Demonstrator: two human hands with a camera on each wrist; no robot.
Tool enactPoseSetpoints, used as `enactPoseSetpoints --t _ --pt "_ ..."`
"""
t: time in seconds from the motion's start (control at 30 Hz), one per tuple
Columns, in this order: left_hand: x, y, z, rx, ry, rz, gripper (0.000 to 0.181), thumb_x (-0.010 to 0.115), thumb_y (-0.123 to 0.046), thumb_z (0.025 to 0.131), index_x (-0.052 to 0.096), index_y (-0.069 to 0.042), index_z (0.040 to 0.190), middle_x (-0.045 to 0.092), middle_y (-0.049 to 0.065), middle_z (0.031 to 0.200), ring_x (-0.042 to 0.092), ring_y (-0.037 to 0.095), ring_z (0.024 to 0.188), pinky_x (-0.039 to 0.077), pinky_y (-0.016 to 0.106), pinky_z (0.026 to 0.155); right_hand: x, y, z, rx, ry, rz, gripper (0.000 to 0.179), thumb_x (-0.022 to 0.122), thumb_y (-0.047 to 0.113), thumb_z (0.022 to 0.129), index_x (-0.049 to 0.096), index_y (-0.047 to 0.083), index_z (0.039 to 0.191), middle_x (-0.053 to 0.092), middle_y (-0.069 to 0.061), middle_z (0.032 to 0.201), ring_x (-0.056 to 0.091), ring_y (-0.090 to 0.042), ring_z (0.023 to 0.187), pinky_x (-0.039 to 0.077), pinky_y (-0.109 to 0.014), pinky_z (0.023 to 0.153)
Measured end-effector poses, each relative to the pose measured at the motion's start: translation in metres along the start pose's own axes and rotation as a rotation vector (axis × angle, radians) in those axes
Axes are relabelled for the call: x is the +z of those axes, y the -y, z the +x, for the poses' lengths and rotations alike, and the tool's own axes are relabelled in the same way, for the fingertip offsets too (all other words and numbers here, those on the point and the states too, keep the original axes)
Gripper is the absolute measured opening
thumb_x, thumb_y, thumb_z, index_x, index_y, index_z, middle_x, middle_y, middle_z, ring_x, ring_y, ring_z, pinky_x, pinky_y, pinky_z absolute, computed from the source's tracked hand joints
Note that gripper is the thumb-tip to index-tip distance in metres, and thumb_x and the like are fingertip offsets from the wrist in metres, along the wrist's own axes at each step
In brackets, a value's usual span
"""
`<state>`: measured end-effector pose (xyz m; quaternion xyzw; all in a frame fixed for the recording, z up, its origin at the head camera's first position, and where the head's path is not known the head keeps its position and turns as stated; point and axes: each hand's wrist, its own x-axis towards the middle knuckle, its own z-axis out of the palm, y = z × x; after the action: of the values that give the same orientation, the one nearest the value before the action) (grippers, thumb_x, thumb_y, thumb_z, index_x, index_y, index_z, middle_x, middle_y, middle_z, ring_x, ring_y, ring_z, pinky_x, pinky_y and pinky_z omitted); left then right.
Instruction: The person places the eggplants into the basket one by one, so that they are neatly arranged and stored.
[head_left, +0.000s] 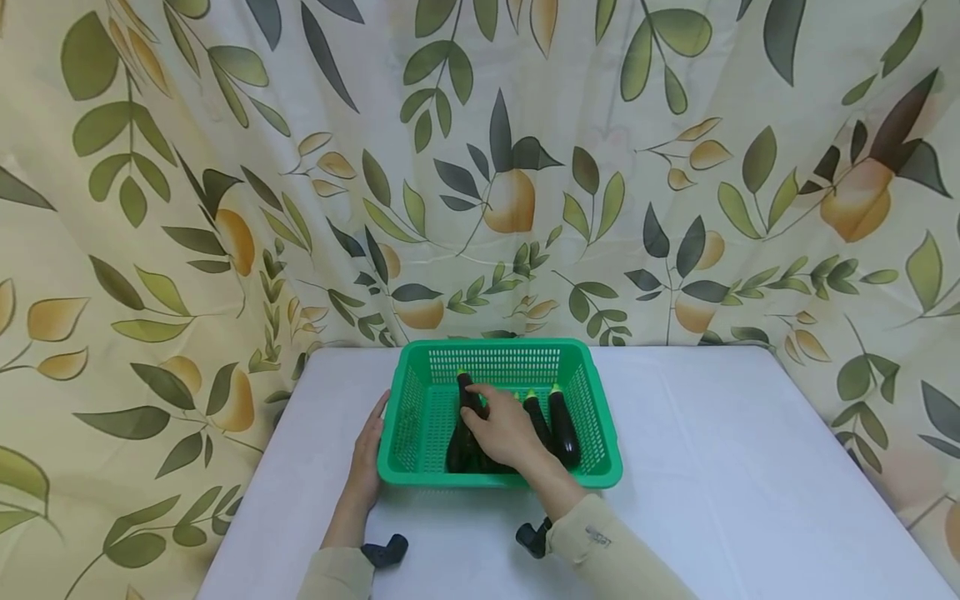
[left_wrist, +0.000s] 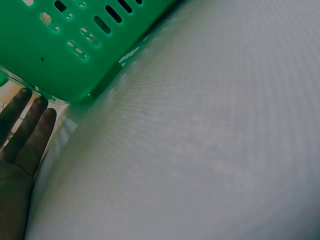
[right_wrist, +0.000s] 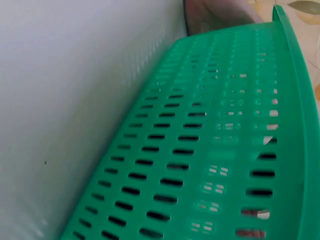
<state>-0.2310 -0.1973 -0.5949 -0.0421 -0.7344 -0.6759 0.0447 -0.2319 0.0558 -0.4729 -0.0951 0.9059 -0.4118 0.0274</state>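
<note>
A green plastic basket (head_left: 495, 481) with slotted walls holds several dark purple eggplants (head_left: 566, 429). Inside it, toward the left, my right hand (head_left: 504, 427) grips an eggplant (head_left: 464, 385) near its green stem end, thumb on one side and fingers on the other. That eggplant lies lengthwise over or against another one, and my hand hides part of the pile. Along the basket's left outer wall is my left hand (head_left: 367, 446). In the left wrist view its fingers (left_wrist: 37, 132) are straight, their tips right by the basket's corner.
Under the basket is a table with a white cloth (head_left: 697, 467). A leaf-and-fruit patterned curtain (head_left: 600, 250) hangs behind and at both sides. Black wrist devices (head_left: 386, 550) sit at both cuffs, close to the table in front of the basket.
</note>
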Motion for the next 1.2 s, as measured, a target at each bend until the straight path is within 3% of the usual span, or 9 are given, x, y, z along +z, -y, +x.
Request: enactPoseSetpoints --t 0.17,0.27,0.37,0.53,0.73,0.9,1.2 --pt "0.0 -0.001 0.001 0.003 0.004 0.003 0.049 0.021 -0.048 0.112 0.034 -0.045 0.159 0.031 -0.012 0.169 0.019 0.024 0.161 0.013 0.067 0.126 0.009 0.005 0.002 -0.01 0.02 -0.016 0.044 0.06 0.029 0.105 0.059 0.013 0.146 0.063 -0.007 0.088 0.058 -0.024 0.082 0.045 -0.036 0.062" --pt "0.0 -0.001 0.001 0.002 0.004 0.005 0.049 0.02 -0.049 0.112 0.034 -0.046 0.159 0.031 -0.012 0.169 0.019 0.024 0.161 0.014 0.067 0.126 0.013 0.009 0.003 -0.018 0.022 -0.026 0.045 0.06 0.03 0.105 0.059 0.012 0.146 0.07 -0.011 0.103 0.064 -0.03 0.1 0.054 -0.045 0.077" --pt "0.0 -0.003 0.002 -0.001 0.002 0.01 0.048 0.02 -0.049 0.112 0.034 -0.046 0.159 0.031 -0.013 0.168 0.02 0.023 0.161 0.013 0.067 0.126 0.017 0.012 0.005 -0.024 0.015 -0.032 0.045 0.062 0.03 0.104 0.059 0.012 0.145 0.071 -0.015 0.119 0.064 -0.032 0.11 0.055 -0.051 0.087" --pt "0.0 -0.003 0.002 -0.006 0.007 0.008 0.049 0.019 -0.049 0.112 0.033 -0.047 0.159 0.031 -0.013 0.169 0.019 0.024 0.161 0.014 0.067 0.126 0.024 0.014 0.01 -0.03 0.004 -0.058 0.045 0.063 0.032 0.103 0.061 0.011 0.143 0.071 -0.015 0.12 0.064 -0.03 0.106 0.055 -0.047 0.084" --pt "0.0 -0.002 0.003 -0.002 0.009 0.003 0.049 0.02 -0.049 0.112 0.033 -0.046 0.159 0.031 -0.011 0.169 0.019 0.025 0.161 0.014 0.068 0.125 0.033 0.015 0.015 -0.037 0.015 -0.072 0.047 0.064 0.031 0.102 0.061 0.009 0.143 0.068 -0.017 0.132 0.064 -0.035 0.12 0.056 -0.052 0.094" --pt "0.0 -0.002 0.002 -0.008 0.009 0.008 0.049 0.021 -0.05 0.112 0.034 -0.046 0.159 0.031 -0.011 0.169 0.019 0.024 0.161 0.013 0.068 0.125 0.04 0.018 0.017 -0.027 0.026 -0.074 0.048 0.064 0.033 0.102 0.061 0.009 0.143 0.068 -0.018 0.132 0.064 -0.034 0.115 0.056 -0.052 0.093" --pt "0.0 -0.001 0.001 -0.015 0.017 -0.007 0.05 0.022 -0.048 0.112 0.032 -0.043 0.161 0.029 -0.007 0.171 0.018 0.028 0.161 0.017 0.068 0.124 0.052 0.026 0.02 0.003 0.038 -0.242 0.049 0.065 0.043 0.1 0.063 0.019 0.142 0.069 -0.015 0.129 0.068 -0.031 0.107 0.059 -0.05 0.084"
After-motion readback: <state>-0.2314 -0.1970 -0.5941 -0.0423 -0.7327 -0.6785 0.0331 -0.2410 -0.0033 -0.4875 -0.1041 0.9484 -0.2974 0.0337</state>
